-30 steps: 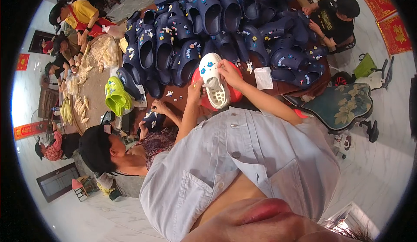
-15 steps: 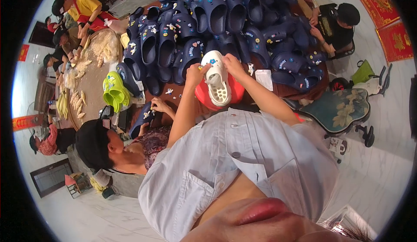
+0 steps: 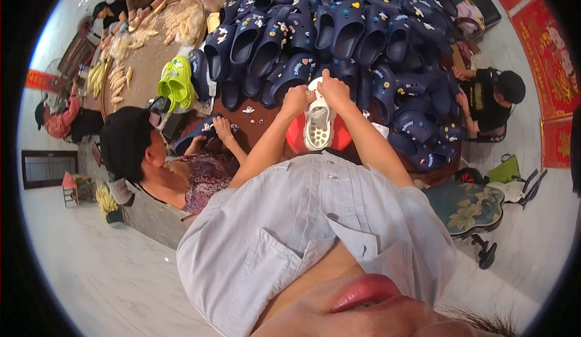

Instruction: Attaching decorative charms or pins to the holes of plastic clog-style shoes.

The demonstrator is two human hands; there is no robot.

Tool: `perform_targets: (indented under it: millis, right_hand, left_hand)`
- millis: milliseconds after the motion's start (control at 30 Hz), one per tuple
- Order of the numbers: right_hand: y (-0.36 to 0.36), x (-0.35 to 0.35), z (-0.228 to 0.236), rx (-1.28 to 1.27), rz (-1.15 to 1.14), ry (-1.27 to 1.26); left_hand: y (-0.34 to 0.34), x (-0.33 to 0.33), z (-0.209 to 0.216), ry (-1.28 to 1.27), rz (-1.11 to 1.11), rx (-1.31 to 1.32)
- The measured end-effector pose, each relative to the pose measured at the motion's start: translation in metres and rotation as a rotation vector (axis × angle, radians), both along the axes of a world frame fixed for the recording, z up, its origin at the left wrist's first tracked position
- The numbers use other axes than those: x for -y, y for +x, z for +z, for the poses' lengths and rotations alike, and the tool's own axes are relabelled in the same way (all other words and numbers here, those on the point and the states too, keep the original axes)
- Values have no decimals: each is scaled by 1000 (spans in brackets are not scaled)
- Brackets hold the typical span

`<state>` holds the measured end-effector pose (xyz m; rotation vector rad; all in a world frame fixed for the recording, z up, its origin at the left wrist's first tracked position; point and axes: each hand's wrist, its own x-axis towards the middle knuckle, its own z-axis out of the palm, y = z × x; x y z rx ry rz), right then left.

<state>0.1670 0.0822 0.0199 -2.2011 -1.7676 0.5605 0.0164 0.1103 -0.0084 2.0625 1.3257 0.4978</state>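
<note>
A white clog (image 3: 319,128) with a perforated sole lies in front of my chest, its toe pointing away from me. My left hand (image 3: 297,102) grips the left side of its upper, fingers curled. On the right side of the toe, my right hand (image 3: 334,90) is closed, its thumb and fingers on the upper. The hands cover most of the toe, so whatever sits under the fingers is hidden. Beneath the clog shows a red rounded object (image 3: 296,136), whose kind I cannot make out.
Navy clogs (image 3: 348,37) with small charms are heaped across the brown table. Loose charms (image 3: 249,110) lie left of my hands. Two lime-green clogs (image 3: 175,82) stand farther left. A capped person (image 3: 130,149) works close on my left, another (image 3: 493,98) sits at the far right. A chair (image 3: 466,207) is at right.
The view has swung, shifting the scene. My right hand has moved onto the clog's toe, and both hands now cover the blue charm that showed there before.
</note>
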Motion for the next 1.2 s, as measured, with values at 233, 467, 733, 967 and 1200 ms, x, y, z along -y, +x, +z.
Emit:
perform_targets:
  millis: [233,467,733,967,1200]
  right_hand:
    - [2,0,-5,-38,160,-26]
    - [18,24,-32,-140,260,252]
    - [28,47,-51,-635,4,352]
    - [39,87,-25,-1737,-389,-65]
    - [59,105,-68,-1575,-227,-210]
  left_hand:
    - [0,7,-12,97,70,75]
    - [-6,17,-16,-21,153,282]
    - [-14,34,-22,-611,294,873]
    - [-45,61,-23,-1030,278,1290]
    - [-71,75,-45,-1157,289,1354]
